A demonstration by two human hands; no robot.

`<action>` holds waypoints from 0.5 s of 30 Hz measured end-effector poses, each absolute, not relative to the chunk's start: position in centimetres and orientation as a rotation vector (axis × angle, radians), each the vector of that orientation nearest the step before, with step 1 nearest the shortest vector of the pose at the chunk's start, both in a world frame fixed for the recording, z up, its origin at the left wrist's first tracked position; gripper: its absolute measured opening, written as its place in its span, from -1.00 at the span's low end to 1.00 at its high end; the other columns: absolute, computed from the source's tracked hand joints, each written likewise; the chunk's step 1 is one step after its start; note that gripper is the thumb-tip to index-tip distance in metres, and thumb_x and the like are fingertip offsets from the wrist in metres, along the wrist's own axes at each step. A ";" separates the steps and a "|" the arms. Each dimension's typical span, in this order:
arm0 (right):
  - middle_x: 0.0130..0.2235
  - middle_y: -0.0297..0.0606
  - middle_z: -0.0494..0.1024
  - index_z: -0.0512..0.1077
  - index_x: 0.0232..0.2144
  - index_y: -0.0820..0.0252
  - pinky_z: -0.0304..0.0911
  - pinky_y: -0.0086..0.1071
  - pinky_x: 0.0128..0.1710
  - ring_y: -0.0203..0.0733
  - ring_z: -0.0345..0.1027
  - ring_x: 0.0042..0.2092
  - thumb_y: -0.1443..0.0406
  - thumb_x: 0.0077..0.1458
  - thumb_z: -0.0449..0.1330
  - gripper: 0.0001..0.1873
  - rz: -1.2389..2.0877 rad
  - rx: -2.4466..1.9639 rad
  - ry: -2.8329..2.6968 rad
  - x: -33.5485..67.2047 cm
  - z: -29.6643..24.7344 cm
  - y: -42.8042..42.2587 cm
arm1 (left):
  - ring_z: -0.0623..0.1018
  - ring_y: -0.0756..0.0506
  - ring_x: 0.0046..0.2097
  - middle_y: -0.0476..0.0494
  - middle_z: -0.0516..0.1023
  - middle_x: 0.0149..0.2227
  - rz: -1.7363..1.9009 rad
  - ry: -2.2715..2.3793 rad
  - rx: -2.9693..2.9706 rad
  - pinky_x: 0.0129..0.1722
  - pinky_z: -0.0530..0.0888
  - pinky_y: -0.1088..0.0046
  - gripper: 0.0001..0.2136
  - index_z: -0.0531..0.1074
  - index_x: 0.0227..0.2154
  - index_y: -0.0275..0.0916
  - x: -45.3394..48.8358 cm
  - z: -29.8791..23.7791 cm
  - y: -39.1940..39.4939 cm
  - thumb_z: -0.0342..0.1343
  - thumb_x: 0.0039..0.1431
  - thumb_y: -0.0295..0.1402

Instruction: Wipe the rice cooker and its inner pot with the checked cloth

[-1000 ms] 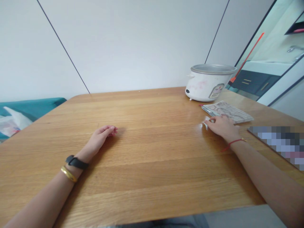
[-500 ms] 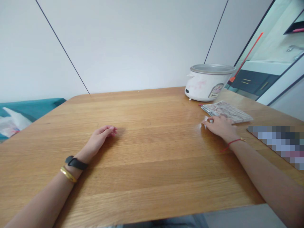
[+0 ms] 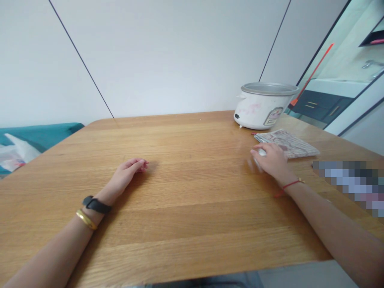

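Note:
My left hand [image 3: 132, 168] rests on the wooden table [image 3: 180, 192] at left, its fingers loosely curled and closed, and I see nothing in them. On the right, my right hand [image 3: 271, 160] is closed around a small whitish, partly see-through object [image 3: 262, 152]. Fingers hide much of that object and its lower part is smeared by motion, so its kind is unclear. Just behind the right hand lies a folded checked cloth [image 3: 295, 143], which the fingers overlap in view; whether they touch it I cannot tell.
A white rice cooker [image 3: 255, 110] without a lid stands at the table's back right, near the wall [image 3: 168, 56]. A flat, pixelated item [image 3: 351, 182] lies at the right edge. Beyond the left edge are a teal seat [image 3: 57, 134] and a white plastic bag [image 3: 19, 154].
My right hand has shifted slightly left, away from the cloth, with the small whitish object in it. My left hand has stayed where it was.

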State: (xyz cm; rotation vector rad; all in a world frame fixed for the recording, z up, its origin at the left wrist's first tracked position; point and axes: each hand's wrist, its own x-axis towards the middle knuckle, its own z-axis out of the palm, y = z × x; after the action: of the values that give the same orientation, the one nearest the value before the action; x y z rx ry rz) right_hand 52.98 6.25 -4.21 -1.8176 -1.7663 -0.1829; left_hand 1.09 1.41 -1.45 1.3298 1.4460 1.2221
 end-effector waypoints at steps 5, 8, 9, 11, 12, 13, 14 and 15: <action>0.00 -0.01 0.57 0.54 -0.13 0.19 0.23 -0.01 0.23 0.08 0.41 0.11 0.05 0.18 0.07 -0.57 -0.052 -1.548 -1.931 51.2 -4.6 6.2 | 0.51 -0.11 -0.30 -0.11 0.59 -0.39 1.228 1.453 1.335 -0.17 0.45 0.37 -0.53 0.58 -0.44 -0.21 1.1 -1.5 1.4 0.39 -0.20 0.12; 0.15 -0.03 0.50 0.52 0.01 0.16 0.15 0.08 0.27 0.14 0.33 0.21 0.02 0.20 0.06 -0.51 -0.001 -1.670 -2.072 50.6 -4.7 5.7 | 0.51 -0.10 -0.30 -0.10 0.58 -0.41 1.225 1.460 1.331 -0.18 0.44 0.38 -0.52 0.58 -0.46 -0.21 1.1 -1.4 1.4 0.39 -0.22 0.13; 0.19 -0.06 0.46 0.50 0.06 0.12 0.11 0.12 0.28 0.16 0.28 0.24 0.00 0.21 0.05 -0.48 0.009 -1.718 -2.116 50.6 -4.7 5.6 | 0.51 -0.10 -0.30 -0.10 0.58 -0.41 1.222 1.460 1.330 -0.17 0.43 0.39 -0.52 0.58 -0.47 -0.21 1.2 -1.4 1.4 0.39 -0.23 0.14; 0.26 -0.11 0.40 0.45 0.14 0.06 0.04 0.17 0.30 0.17 0.21 0.30 -0.03 0.23 0.03 -0.44 0.027 -1.784 -2.180 50.7 -4.7 5.5 | 0.50 -0.10 -0.29 -0.09 0.57 -0.41 1.221 1.457 1.326 -0.17 0.43 0.39 -0.53 0.58 -0.47 -0.21 1.2 -1.2 1.4 0.39 -0.22 0.14; 0.28 -0.13 0.37 0.43 0.17 0.04 0.01 0.18 0.32 0.16 0.19 0.31 -0.05 0.24 0.02 -0.42 0.037 -1.802 -2.202 50.8 -4.7 5.5 | 0.50 -0.10 -0.29 -0.09 0.57 -0.41 1.221 1.456 1.324 -0.17 0.43 0.40 -0.53 0.58 -0.46 -0.20 1.3 -1.2 1.3 0.39 -0.22 0.14; 0.30 -0.14 0.35 0.41 0.20 0.02 0.00 0.18 0.32 0.16 0.17 0.33 -0.06 0.25 0.01 -0.41 0.048 -1.814 -2.218 50.9 -4.7 5.4 | 0.50 -0.10 -0.29 -0.09 0.57 -0.41 1.220 1.456 1.324 -0.16 0.43 0.39 -0.53 0.58 -0.46 -0.20 1.3 -1.2 1.3 0.39 -0.22 0.14; 0.31 -0.16 0.34 0.39 0.22 0.00 -0.01 0.17 0.33 0.15 0.15 0.33 -0.07 0.25 0.00 -0.40 0.058 -1.825 -2.229 51.1 -4.6 5.4 | 0.50 -0.10 -0.29 -0.09 0.57 -0.41 1.219 1.458 1.327 -0.16 0.43 0.39 -0.53 0.57 -0.47 -0.20 1.3 -1.1 1.3 0.39 -0.22 0.14; 0.32 -0.17 0.32 0.37 0.23 -0.02 -0.02 0.18 0.33 0.14 0.14 0.34 -0.07 0.25 -0.01 -0.39 0.068 -1.835 -2.236 51.1 -4.6 5.5 | 0.50 -0.11 -0.29 -0.09 0.57 -0.41 1.219 1.460 1.332 -0.16 0.43 0.38 -0.53 0.57 -0.47 -0.20 1.3 -1.1 1.3 0.39 -0.23 0.14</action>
State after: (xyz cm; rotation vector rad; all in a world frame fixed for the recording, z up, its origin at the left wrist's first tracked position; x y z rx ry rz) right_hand 51.14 5.45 -4.58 -1.8350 -2.2357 0.0678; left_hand 1.30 1.31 -1.13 1.3315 1.4595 1.2189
